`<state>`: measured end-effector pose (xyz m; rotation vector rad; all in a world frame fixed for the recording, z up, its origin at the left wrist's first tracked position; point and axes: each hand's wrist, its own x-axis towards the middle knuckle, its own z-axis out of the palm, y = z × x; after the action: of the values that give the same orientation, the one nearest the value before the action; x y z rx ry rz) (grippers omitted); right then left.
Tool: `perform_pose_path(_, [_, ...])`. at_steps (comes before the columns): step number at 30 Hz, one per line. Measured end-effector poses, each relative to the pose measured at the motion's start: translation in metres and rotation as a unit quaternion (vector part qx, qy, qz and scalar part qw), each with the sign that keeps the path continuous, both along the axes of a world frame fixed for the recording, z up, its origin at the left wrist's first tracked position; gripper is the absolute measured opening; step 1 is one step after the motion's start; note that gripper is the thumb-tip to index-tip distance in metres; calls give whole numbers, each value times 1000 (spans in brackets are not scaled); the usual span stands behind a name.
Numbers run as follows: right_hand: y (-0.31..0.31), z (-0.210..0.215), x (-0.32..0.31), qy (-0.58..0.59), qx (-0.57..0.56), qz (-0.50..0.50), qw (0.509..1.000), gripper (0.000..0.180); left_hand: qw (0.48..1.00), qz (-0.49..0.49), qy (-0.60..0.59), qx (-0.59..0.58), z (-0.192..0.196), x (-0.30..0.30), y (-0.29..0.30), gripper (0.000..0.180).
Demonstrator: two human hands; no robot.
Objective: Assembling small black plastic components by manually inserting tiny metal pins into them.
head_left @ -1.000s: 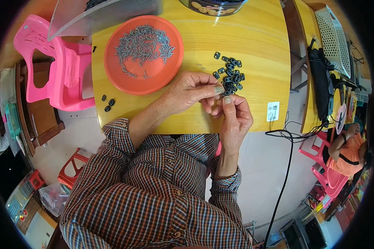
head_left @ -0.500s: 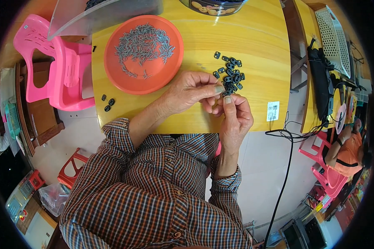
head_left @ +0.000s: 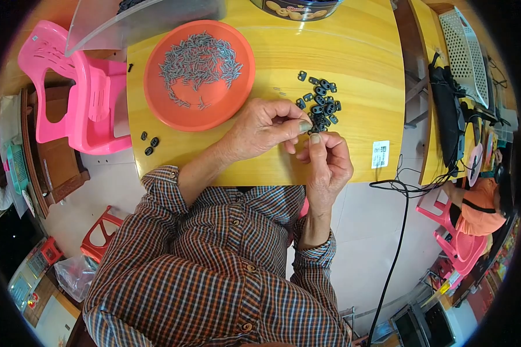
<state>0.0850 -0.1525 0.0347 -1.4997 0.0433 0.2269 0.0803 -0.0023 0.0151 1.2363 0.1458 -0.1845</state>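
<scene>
Yellow counter [head_left: 353,52], near edge just beside both hands. Orange plate [head_left: 198,74] of small grey pins, far left. Heap of black parts [head_left: 320,104], touching fingertips. Left hand [head_left: 263,128] and right hand [head_left: 328,162] pinching one tiny piece between them; likely slip off edge to floor.

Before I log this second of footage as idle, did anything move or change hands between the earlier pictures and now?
No visible change. The left hand and right hand stay pinched together at the fingertips over the pile of small black parts, seemingly on one small piece too tiny to make out. The orange plate of small grey pieces and the three loose black parts near the yellow table edge lie as before.
</scene>
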Motion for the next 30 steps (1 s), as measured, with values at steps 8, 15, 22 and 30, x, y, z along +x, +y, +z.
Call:
perform_pose_path(8, [-6,-4,0,-46,-55,29,997,10,999,-19,-25,30,-4,-2,1,8])
perform_pose_path(15, [-6,-3,0,-26,-75,43,996,9,999,-28,-16,41,-4,0,4,8])
perform_pose_path(22, [-5,3,3,61,-12,11,998,12,999,-16,-1,28,-2,1,1,13])
perform_pose_path(30, [-10,3,8,99,23,-21,995,12,999,11,16,27,-1,3,-3,15])
